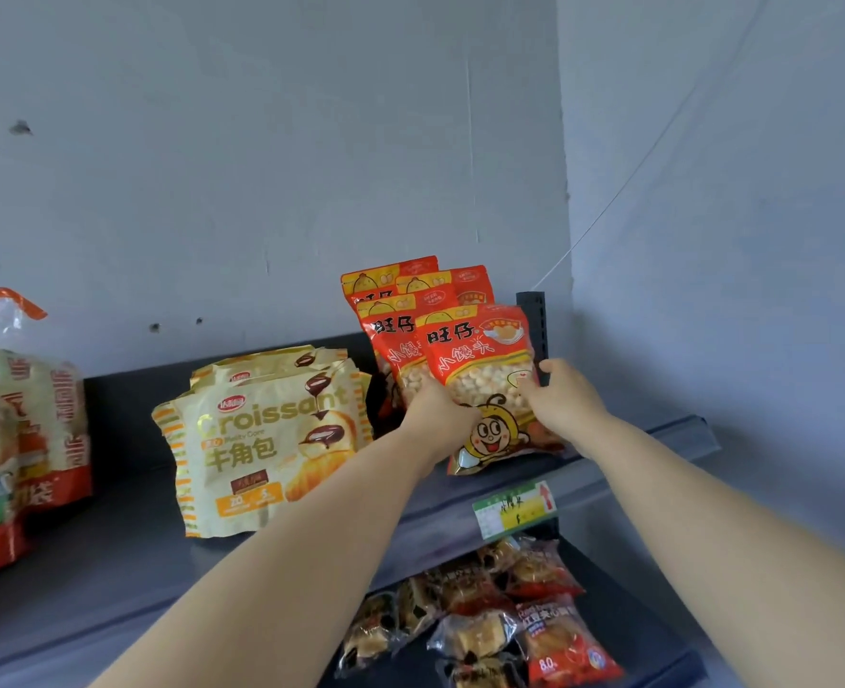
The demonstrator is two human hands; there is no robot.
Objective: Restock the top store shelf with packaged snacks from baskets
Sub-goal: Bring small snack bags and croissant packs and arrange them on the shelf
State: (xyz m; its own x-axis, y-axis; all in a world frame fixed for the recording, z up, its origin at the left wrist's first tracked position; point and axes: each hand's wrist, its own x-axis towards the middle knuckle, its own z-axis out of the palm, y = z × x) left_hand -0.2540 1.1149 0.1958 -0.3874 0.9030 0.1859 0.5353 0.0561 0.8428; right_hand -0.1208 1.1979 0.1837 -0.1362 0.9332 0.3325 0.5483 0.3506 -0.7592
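**Two hands on front red bag, top shelf, right end**

Both hands grip the front red snack bag (pixel 480 374): left hand (pixel 440 419) closed on its left edge, right hand (pixel 566 399) closed on its right edge. Bag stands upright, long axis vertical, base on the top shelf (pixel 311 553) near the front lip. Three more red bags (pixel 395 315) sit directly behind it, toward 12 o'clock from the hands, touching or nearly so. Shelf upright post (pixel 534 320) is just beside the right hand at 1 o'clock. Judgement: next move is a short push toward 12 to square it against the row; hands equally near.

Readable: red bags "旺仔 小馒头". Cream pack (pixel 261 439) at 9 o'clock: "Croissant", "牛角包". Price tag (pixel 514 508) on shelf lip at 6 o'clock: unreadable. No basket in view.
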